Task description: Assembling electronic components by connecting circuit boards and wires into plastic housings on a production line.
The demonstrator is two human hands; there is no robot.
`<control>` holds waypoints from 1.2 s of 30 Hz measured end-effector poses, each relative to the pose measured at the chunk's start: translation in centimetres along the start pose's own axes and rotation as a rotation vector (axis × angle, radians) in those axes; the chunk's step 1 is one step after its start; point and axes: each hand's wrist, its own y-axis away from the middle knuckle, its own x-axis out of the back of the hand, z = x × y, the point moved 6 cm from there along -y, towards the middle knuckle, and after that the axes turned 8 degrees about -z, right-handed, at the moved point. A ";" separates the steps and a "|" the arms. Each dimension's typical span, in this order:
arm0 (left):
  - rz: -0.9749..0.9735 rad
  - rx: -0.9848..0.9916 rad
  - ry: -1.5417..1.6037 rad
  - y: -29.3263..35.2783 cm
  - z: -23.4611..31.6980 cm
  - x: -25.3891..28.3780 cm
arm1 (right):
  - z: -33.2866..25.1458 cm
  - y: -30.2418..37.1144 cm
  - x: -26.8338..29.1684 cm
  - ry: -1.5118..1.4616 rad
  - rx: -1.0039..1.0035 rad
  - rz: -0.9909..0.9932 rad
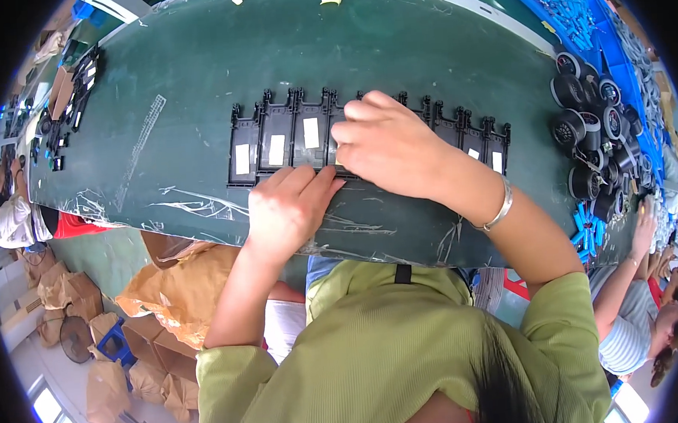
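A row of black plastic panels (310,111) lies on the green desk (196,66), in front of the person and away from the near edge. The panels are flat, dark and slim, set side by side with their sides touching or nearly so; the right hand covers the middle of the row, so an exact count cannot be made. Raised, notched clips (296,96) stand at their far ends, and white rectangular patches (311,133) show on several of them, three at the left and two at the right.

Each panel's long axis runs from near to far, its clipped end pointing away from the person. The patches' longer sides follow the same direction. The row as a whole stretches left to right, bowing away in the middle through the fisheye view.

The left hand (287,210) lies at the row's near edge, its fingers bent and close together, the fingertips touching the rim. The right hand (397,145) is over the middle panels, its fingers curled and drawn narrow, tips down near a partly hidden pale patch; whether either hand grips anything cannot be told. A silver bracelet (499,208) circles the right wrist.
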 end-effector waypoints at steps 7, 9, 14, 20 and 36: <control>-0.161 -0.159 0.038 -0.9 -0.1 0.2 | -0.7 -1.6 -1.0 0.084 0.135 -0.159; -0.139 -0.165 0.063 -1.0 -0.2 0.0 | -0.3 -1.6 -1.2 0.116 0.160 -0.151; -0.132 -0.144 0.083 -1.0 -0.2 0.3 | 5.3 -1.8 0.6 -0.164 -0.164 -0.071; 0.102 0.482 1.144 0.4 -3.0 0.2 | 1.5 0.6 3.8 -0.585 -0.132 0.223; -0.012 0.178 -0.018 0.0 -2.5 1.6 | 1.4 -4.6 -0.2 0.015 0.031 -0.027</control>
